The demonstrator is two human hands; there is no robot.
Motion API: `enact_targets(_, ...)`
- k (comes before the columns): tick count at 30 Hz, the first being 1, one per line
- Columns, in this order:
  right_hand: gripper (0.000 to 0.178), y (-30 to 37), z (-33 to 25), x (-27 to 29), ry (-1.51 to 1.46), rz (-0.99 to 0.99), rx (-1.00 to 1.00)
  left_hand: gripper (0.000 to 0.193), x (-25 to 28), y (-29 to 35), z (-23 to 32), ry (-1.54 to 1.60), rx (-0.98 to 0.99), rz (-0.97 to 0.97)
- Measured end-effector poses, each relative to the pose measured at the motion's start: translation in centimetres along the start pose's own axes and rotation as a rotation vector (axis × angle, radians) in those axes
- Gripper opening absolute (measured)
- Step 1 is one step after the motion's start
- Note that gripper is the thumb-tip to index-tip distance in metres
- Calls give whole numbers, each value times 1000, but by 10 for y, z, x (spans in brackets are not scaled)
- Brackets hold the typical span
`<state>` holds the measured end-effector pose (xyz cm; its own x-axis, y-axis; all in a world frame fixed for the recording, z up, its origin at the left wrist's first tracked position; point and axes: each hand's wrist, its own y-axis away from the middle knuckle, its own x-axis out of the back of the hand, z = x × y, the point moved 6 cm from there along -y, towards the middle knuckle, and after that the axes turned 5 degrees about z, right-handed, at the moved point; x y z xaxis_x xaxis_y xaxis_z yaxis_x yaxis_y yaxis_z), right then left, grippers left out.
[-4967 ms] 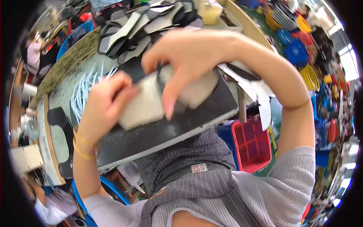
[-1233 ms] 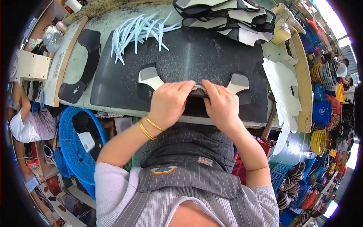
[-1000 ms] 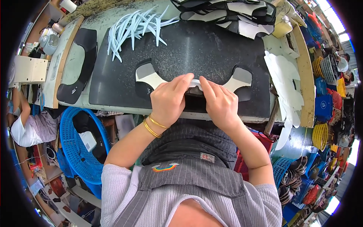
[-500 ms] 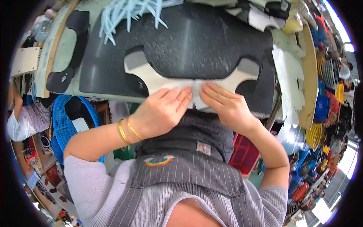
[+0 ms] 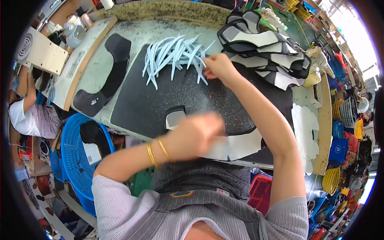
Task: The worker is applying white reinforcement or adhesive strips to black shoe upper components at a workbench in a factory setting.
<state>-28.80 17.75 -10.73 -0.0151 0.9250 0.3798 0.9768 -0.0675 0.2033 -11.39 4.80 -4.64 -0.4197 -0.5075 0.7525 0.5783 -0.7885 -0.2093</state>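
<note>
At the far side of the black board [image 5: 136, 100], my right hand [image 5: 221, 69] is closed in a pinch at the right edge of a pile of narrow light-blue strips [image 5: 172, 56]. A strip end meets the fingertips. Close to me lies a curved piece [image 5: 246, 145], white on top with black edges, its middle at the board's near edge. My left hand [image 5: 196, 134] is over this piece, smeared by motion, so its fingers cannot be made out. The left forearm covers part of the piece.
A stack of black-and-white curved pieces [image 5: 264, 50] lies far right. A black curved piece [image 5: 110, 68] is on the table at left. White sheets [image 5: 306, 136] line the right edge. A blue basket [image 5: 74, 148] stands left, a red basket [image 5: 260, 194] below the table.
My right hand has left the white curved piece and reached far to the strips. My left hand has moved slightly right and nearer to me. The view has shifted, showing more of the table's far side.
</note>
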Motion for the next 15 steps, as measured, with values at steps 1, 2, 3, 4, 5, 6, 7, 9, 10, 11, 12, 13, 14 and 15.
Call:
enact_targets(1, 24, -5, -1, -3, -65, 36, 16, 31, 23, -11, -15, -134, -12, 279)
enact_targets(2, 20, -7, -5, -3, -129, 78, 35, 30, 47, -21, -32, -274, -27, 557)
enact_targets(3, 16, -7, -5, 0, -194, 44, 39, 32, 58, -38, -56, -396, -82, 596)
enact_targets(4, 14, 3, -9, 4, -192, 0, -32, 34, 66, -48, -78, -523, -135, 635)
enact_targets(5, 14, 17, -12, 10, -195, -101, -67, 37, 64, -58, -103, -564, -58, 481)
enact_targets(6, 15, 36, -13, 16, -195, -199, -103, 40, 57, -64, -124, -598, 17, 326)
enact_targets(7, 16, 56, -20, 20, -266, -240, -118, 39, 55, -61, -137, -641, 74, 277)
enact_targets(9, 16, 101, -35, 38, -430, -352, -131, 39, 57, -56, -150, -617, 133, 235)
enact_targets(10, 15, 125, -41, 54, -527, -420, -130, 39, 54, -57, -154, -593, 176, 172)
enact_targets(11, 16, 145, -47, 76, -592, -335, -8, 39, 54, -56, -150, -605, 168, 200)
enact_targets(12, 17, 168, -51, 96, -657, -248, 112, 41, 54, -48, -146, -602, 49, 438)
enact_targets(13, 18, 191, -55, 115, -842, -204, 249, 32, 60, -44, -124, -660, -75, 585)
enact_targets(14, 18, 214, -56, 136, -1023, -143, 386, 24, 69, -37, -91, -707, -201, 729)
enact_targets(15, 21, 232, -48, 152, -1156, -130, 457, 24, 65, -29, -68, -675, -198, 702)
